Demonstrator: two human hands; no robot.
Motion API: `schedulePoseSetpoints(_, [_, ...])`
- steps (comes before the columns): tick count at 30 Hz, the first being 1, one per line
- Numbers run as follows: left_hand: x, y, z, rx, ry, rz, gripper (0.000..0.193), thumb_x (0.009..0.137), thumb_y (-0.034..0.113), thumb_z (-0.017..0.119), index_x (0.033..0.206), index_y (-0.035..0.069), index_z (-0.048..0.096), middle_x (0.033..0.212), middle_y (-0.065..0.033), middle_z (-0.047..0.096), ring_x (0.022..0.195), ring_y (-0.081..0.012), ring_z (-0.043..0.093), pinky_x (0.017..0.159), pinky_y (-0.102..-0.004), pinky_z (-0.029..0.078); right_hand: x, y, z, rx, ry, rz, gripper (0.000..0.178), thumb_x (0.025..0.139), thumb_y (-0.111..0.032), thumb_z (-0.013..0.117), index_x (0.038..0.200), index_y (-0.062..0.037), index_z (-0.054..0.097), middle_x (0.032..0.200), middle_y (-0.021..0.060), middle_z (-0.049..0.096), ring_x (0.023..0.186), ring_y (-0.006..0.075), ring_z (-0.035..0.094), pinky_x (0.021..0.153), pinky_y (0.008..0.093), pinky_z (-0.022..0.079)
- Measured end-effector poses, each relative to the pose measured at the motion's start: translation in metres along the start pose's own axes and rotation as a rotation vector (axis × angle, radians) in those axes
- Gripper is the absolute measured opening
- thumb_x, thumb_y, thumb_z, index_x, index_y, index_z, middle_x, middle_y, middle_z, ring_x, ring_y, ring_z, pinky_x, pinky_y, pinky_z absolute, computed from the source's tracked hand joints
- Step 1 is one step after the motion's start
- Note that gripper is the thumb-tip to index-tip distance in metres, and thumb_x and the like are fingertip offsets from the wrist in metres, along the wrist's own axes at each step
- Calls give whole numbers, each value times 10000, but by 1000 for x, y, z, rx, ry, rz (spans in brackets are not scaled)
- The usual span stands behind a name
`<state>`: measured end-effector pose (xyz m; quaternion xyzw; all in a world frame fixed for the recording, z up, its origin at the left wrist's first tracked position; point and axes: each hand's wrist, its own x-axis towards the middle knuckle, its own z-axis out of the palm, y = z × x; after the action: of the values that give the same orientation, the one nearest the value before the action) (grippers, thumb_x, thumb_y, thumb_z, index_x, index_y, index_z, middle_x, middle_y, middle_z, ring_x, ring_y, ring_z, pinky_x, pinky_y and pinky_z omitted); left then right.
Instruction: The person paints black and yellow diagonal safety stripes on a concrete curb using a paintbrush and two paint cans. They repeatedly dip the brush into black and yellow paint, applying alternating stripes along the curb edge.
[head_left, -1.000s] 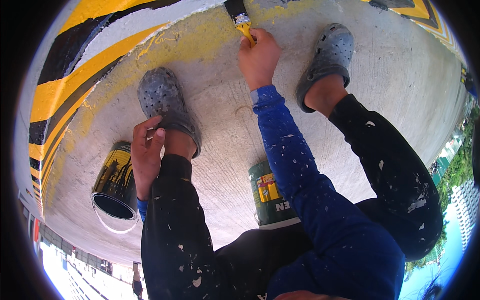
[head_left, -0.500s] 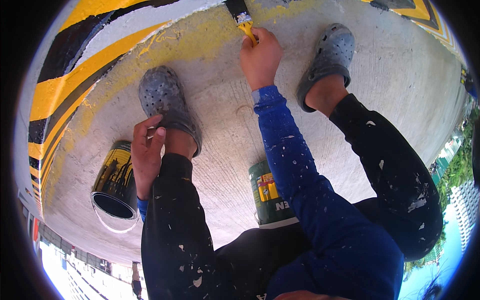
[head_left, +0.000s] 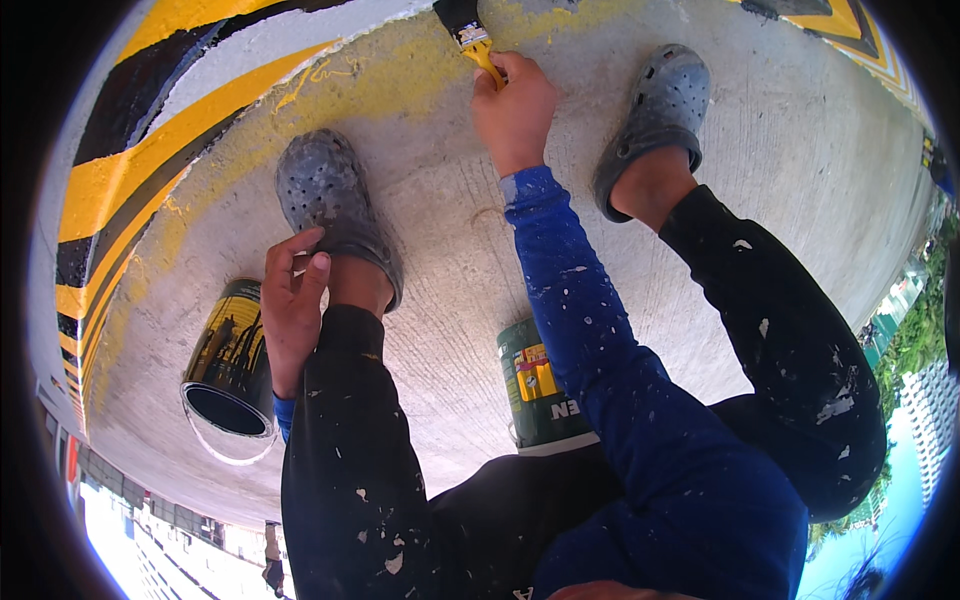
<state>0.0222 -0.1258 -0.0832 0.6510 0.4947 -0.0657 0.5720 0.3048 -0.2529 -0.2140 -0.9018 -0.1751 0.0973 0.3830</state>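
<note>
My right hand [head_left: 514, 112] grips the yellow handle of a flat paintbrush [head_left: 474, 42], its dark bristles pointing up to the foot of the painted kerb [head_left: 250, 85]. Yellow, black and white bands cover that kerb. By my left ankle hangs my left hand [head_left: 294, 300], its fingers loosely bent and apart, with nothing seen in them. A paint can [head_left: 228, 350], streaked with black and yellow drips, stands just left of that hand. Its wire handle hangs down and the inside looks dark.
A green paint bucket [head_left: 530, 385] stands between my legs, partly behind my right forearm. My feet, in grey clogs [head_left: 325, 190], rest on the concrete floor [head_left: 450, 240], which has yellow paint smears along the kerb. A distant person [head_left: 273, 560] shows at the lower left.
My right hand and the paintbrush have shifted slightly left. My left hand, the can and the bucket stay nearly where they were.
</note>
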Motion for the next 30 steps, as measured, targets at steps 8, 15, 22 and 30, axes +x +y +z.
schedulePoseSetpoints(8, [-2,-2,-1,-6,2,-10,356,1044,241,671,1342,46,656,1301,-94,637,1050,-183,647,948,-330,511,-6,-7,-10,12,18,69,211,849,-63,764,1051,-5,739,1006,195,707,876,411,705,768,485,565])
schedulePoseSetpoints(15, [-2,-1,-1,-26,-4,-40,371,1047,253,672,1350,40,651,1310,-99,637,1056,-188,652,953,-339,514,-3,-13,-2,-30,-109,3,232,883,-82,766,1086,28,745,996,204,764,873,367,754,789,417,585])
schedulePoseSetpoints(22, [-2,-5,-1,-16,-4,-12,374,1048,259,670,1354,45,655,1312,-98,636,1052,-186,652,935,-339,515,-2,-9,-7,-18,5,65,217,851,-66,760,1054,10,744,1004,207,710,884,410,710,779,474,572])
schedulePoseSetpoints(30, [-3,-3,-1,-24,7,-34,362,1048,253,667,1345,47,660,1296,-92,635,1051,-179,650,928,-335,513,-15,-22,2,37,-87,55,199,865,-65,758,1044,15,727,1024,210,704,878,420,703,778,487,572])
